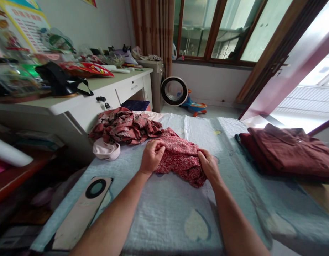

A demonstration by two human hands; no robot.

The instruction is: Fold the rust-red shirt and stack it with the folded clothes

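Between the two hands lies a crumpled red garment of thin cloth with a fine white speckle [177, 153], resting on a pale blue patterned cloth cover [167, 217]. The left hand [153, 156] is curled nearly closed, thumb against fingers, gripping the garment's left edge; the right hand [209, 164] pinches its right edge. Just beyond the left hand sits a rumpled rust-red and black patterned cloth [124, 126], with a pale pink fabric band [106, 149] beside it. Nearer the body, left of the left forearm, lies a flat white phone with a round black camera ring [81, 209]. Well to the right hand's right stands a stack of folded maroon clothes [292, 149]. Farther out, beyond the left hand, runs a cluttered white counter with a pale green top [100, 83].
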